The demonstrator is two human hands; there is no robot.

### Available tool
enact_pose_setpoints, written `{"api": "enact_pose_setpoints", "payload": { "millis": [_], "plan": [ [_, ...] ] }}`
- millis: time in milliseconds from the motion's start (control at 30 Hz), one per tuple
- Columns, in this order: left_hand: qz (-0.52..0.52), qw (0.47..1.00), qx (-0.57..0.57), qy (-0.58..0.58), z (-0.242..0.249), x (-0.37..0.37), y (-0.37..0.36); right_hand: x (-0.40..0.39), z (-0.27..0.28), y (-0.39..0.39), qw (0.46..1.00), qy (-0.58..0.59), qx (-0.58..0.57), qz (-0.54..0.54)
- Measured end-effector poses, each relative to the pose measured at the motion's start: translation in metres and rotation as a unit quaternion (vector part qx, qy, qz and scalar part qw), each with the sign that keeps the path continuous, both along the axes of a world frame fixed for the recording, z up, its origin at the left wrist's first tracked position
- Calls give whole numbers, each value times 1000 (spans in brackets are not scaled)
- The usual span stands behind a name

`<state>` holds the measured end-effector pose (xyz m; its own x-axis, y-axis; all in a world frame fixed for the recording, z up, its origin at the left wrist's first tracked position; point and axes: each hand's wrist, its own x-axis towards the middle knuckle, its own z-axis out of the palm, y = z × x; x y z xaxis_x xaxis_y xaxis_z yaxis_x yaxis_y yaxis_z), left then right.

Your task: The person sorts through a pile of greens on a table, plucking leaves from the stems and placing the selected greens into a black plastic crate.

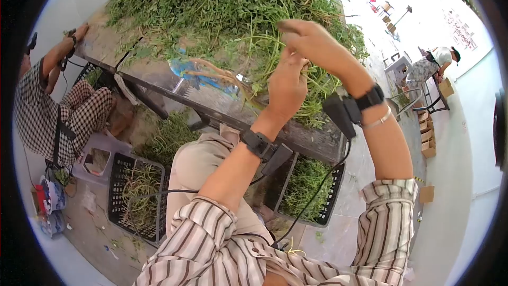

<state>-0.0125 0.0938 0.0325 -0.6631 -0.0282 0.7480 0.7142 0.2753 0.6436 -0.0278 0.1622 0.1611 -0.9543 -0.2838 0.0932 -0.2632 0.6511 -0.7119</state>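
Note:
My left hand (pixel 288 87) is closed around leafy green plant stems (pixel 317 81), which show beside its fingers above the near edge of the table. Just above it, my right hand (pixel 315 45) is bent over, slightly blurred, with its fingertips close to those of the left. Thin stems run into its pinched fingers. Behind both hands a large heap of leafy green plants (pixel 222 8) covers the table. Left of my left hand lie a bundle of pale brownish stems (pixel 219 72) and crumpled blue plastic (pixel 185 68).
Below the table (pixel 159 91) stand a black crate of cut stems (pixel 114 196) and another crate of greens (pixel 336 193). Another person (pixel 45 106) sits at the left end. At right, a further person (pixel 439 58) bends over a table. Cables hang from my wrist devices.

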Motion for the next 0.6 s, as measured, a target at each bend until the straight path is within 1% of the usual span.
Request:
{"api": "enact_pose_setpoints", "payload": {
  "millis": [33, 167, 233, 267, 333, 367, 400, 433, 467, 533, 600],
  "plan": [
    [11, 1000, -4, 13, 2, 0, -1, -6, -4, -2, 997, -75, 35, -6],
    [14, 999, -10, 30, -6, -3, -1, -7, -4, -8, 995, -95, 29, -23],
    [0, 1000, -17, 15, -9, -3, 1, -16, -12, 3, 994, -106, -1, 8],
    [-4, 1000, -18, 14, -8, -4, 0, -19, -14, 8, 994, -107, -3, 4],
    [-4, 1000, -3, 8, -6, -4, 0, -21, -19, 19, 989, -111, -94, -3],
    [-9, 1000, -3, 7, -6, -4, 0, -18, -21, 22, 978, -100, -177, -46],
    [-18, 999, 25, 33, -4, -5, 0, -15, -21, 26, 978, -99, -176, -50],
    [-28, 996, 53, 60, -3, -5, -1, -13, -20, 30, 966, -99, -233, -60],
    [-32, 996, 54, 63, -1, -3, -2, -9, -18, 34, 950, -96, -290, -69],
    [-63, 995, 79, -11, 2, 1, -6, 1, -17, 40, 942, -92, -311, -83],
    [-71, 992, 96, -31, 5, 0, -6, 11, -21, 46, 931, -104, -336, -92]
  ]
}}
